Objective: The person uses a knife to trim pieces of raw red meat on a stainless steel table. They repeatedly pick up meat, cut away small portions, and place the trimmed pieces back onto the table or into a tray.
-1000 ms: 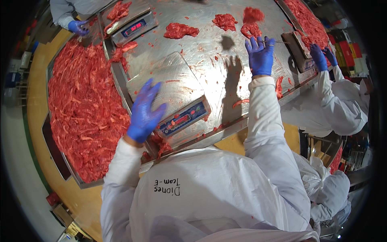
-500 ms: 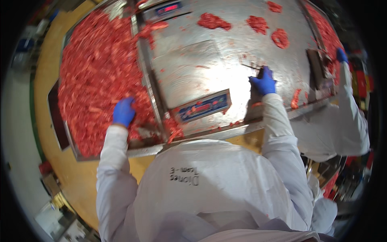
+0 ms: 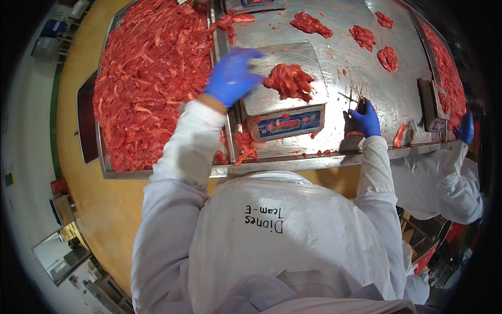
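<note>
My blue-gloved left hand (image 3: 232, 77) is open over the left edge of a bench scale (image 3: 282, 51), its fingers reaching toward a clump of red meat strips (image 3: 289, 82) on the weighing plate. The hand is slightly blurred and holds nothing. Farther right, my gloved right hand (image 3: 366, 120) is closed round a dark-handled tool (image 3: 360, 106) with thin metal ends, low over the steel table (image 3: 334, 63). Its exact kind is hard to make out. Left of the scale, a wide steel bin (image 3: 106, 153) is heaped with cut meat strips (image 3: 151, 89).
Several small meat piles (image 3: 363, 37) lie across the table's far right. A second scale (image 3: 256, 5) stands at the far edge. On the right are a dark metal box (image 3: 432, 104), another meat trough (image 3: 443, 68) and a co-worker's gloved hand (image 3: 465, 128).
My left hand has moved from the meat bin rightward to the scale and opened. A meat clump now lies on the formerly bare plate. The view has shifted; my right hand stays near its place.
</note>
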`<state>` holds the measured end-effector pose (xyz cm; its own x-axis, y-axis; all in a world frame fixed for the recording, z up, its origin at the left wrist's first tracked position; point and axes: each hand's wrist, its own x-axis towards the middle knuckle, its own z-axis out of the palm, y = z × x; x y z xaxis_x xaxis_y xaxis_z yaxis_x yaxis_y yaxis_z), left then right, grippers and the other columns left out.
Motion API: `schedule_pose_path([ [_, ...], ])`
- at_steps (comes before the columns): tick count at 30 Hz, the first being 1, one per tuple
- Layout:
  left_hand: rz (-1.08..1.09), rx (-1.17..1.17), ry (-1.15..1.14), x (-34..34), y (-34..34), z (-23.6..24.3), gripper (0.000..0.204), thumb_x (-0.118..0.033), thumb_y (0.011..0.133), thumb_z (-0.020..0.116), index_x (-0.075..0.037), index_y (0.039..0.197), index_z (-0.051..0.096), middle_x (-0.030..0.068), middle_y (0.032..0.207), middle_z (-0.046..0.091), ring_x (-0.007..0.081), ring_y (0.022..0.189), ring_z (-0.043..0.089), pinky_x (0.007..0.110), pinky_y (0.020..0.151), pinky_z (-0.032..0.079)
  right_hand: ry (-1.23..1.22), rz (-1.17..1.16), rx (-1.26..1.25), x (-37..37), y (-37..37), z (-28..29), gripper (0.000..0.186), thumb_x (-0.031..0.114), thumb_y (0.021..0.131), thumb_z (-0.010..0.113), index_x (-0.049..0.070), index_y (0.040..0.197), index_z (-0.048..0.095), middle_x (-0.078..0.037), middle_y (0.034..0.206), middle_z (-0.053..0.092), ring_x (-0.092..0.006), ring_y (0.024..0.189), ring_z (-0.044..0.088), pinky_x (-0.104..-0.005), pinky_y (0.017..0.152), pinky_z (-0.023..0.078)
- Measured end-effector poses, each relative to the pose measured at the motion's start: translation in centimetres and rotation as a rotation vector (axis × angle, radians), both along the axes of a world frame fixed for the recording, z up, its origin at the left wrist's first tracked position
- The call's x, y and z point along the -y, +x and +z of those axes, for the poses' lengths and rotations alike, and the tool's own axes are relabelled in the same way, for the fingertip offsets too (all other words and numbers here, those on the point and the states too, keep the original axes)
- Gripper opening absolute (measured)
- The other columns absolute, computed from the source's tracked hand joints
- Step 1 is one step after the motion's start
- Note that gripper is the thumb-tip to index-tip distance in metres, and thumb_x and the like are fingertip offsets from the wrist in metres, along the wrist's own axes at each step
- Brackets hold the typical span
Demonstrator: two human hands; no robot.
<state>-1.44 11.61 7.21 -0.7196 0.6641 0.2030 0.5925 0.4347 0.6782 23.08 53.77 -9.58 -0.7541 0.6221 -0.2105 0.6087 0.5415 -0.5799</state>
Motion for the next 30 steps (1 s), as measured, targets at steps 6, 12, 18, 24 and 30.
schedule_pose_path([
  [6, 0.177, 0.130, -0.584, 12.6, 3.6, -11.6, 0.028, -0.010, 0.076, 0.074, -0.004, 0.103, 0.071, 0.0217, 0.095, 0.070, 0.0397, 0.093, 0.068, 0.046, 0.082, 0.054, 0.069, 0.059, -0.059, 2.5, 2.5, 0.3, 0.090, 0.037, 0.076, 0.086, 0.001, 0.148, 0.047, -0.022, 0.142, 0.057, -0.0350, 0.129, 0.058, -0.0403, 0.108, 0.047],
  [12, 0.046, 0.730, -0.332, 10.3, 4.4, -3.1, 0.022, -0.004, 0.077, 0.068, -0.001, 0.099, 0.071, 0.0073, 0.087, 0.073, 0.0209, 0.081, 0.070, 0.035, 0.072, 0.055, -0.020, -0.011, 0.028, 3.2, 2.1, 2.0, 0.087, 0.037, 0.077, 0.086, 0.002, 0.148, 0.048, -0.021, 0.142, 0.058, -0.0344, 0.126, 0.060, -0.0416, 0.106, 0.049],
  [18, -0.068, 0.491, -0.055, 1.5, 2.7, 3.5, 0.030, -0.005, 0.080, 0.069, -0.002, 0.110, 0.071, 0.0125, 0.107, 0.070, 0.0230, 0.097, 0.068, 0.034, 0.086, 0.054, -0.128, -0.051, -0.023, 3.9, 1.5, 3.3, 0.089, 0.035, 0.076, 0.087, 0.000, 0.148, 0.047, -0.022, 0.140, 0.059, -0.0328, 0.128, 0.060, -0.0406, 0.107, 0.048],
  [24, 0.172, -0.013, -0.355, 9.7, 2.0, -4.9, 0.025, -0.011, 0.081, 0.073, -0.006, 0.106, 0.071, 0.0169, 0.097, 0.068, 0.0329, 0.092, 0.068, 0.042, 0.081, 0.054, -0.079, 0.011, -0.050, 2.0, 3.0, 0.9, 0.092, 0.037, 0.076, 0.087, -0.001, 0.149, 0.046, -0.022, 0.144, 0.057, -0.0326, 0.132, 0.058, -0.0393, 0.110, 0.046],
  [30, -0.026, 0.328, -0.462, 18.1, 7.0, -11.4, 0.009, -0.010, 0.082, 0.070, -0.006, 0.090, 0.067, 0.0117, 0.084, 0.067, 0.0275, 0.080, 0.066, 0.041, 0.071, 0.053, -0.044, 0.004, -0.030, 2.3, 2.7, 1.4, 0.090, 0.040, 0.076, 0.087, -0.002, 0.146, 0.050, -0.022, 0.141, 0.060, -0.0326, 0.131, 0.059, -0.0401, 0.109, 0.046],
])
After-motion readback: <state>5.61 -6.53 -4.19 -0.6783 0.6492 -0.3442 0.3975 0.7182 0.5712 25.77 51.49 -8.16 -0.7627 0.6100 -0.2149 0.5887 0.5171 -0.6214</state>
